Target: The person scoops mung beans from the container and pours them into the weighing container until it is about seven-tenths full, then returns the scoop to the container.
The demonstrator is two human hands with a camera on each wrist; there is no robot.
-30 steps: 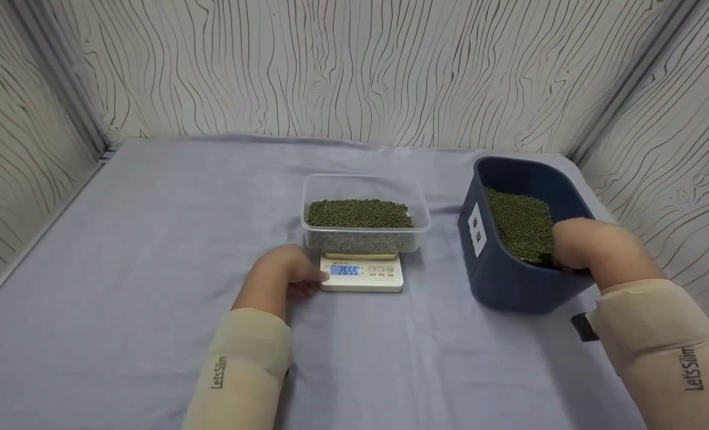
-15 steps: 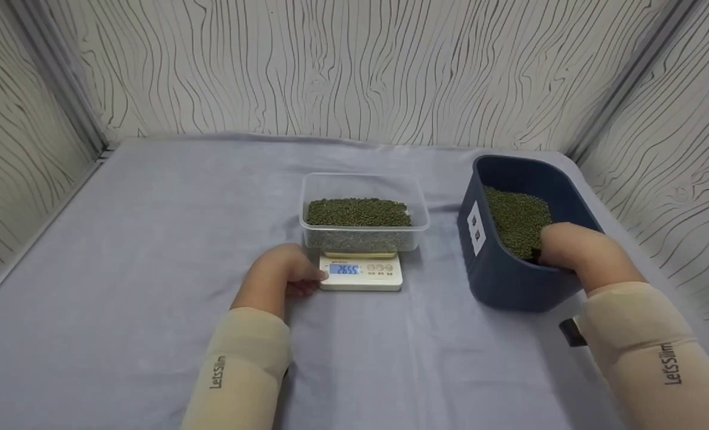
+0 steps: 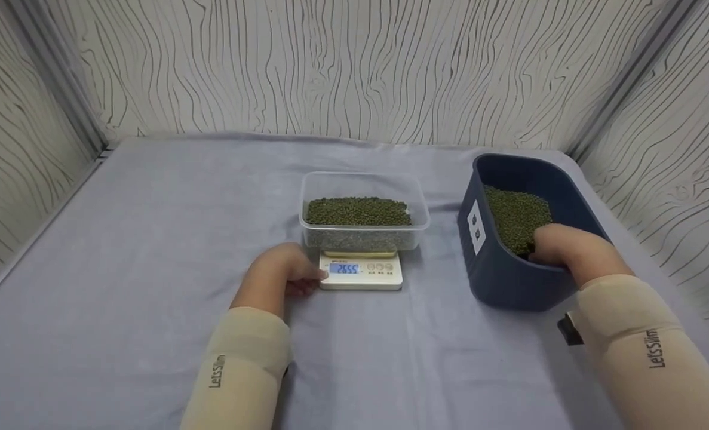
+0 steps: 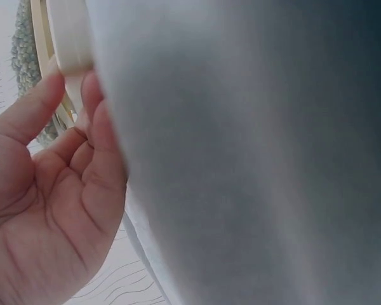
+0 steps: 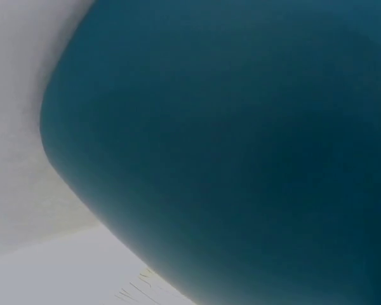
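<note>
My left hand (image 3: 285,269) pinches the left front corner of a white kitchen scale (image 3: 381,280), thumb on top and fingers against its side; the left wrist view shows this grip on the scale (image 4: 70,38). Its lit display (image 3: 344,269) shows digits like 2655. On the scale stands a clear plastic container (image 3: 411,242) with green mung beans (image 3: 357,212) in it. My right hand (image 3: 560,245) reaches over the near rim into a dark blue bin (image 3: 509,283), down to its mung beans (image 3: 518,215). Its fingers are hidden; a small dark patch shows beside them, and I cannot tell what they hold.
A white label (image 3: 476,228) is on the bin's left side. A grey-blue cloth (image 3: 151,251) covers the table. Wood-grain patterned panels (image 3: 354,71) with metal posts stand behind and at both sides. In the right wrist view the bin's wall (image 5: 209,152) fills most of the picture.
My right hand has moved left and slightly down inside the bin, over the beans, with its forearm following. My left hand, the scale and the display reading stay the same.
</note>
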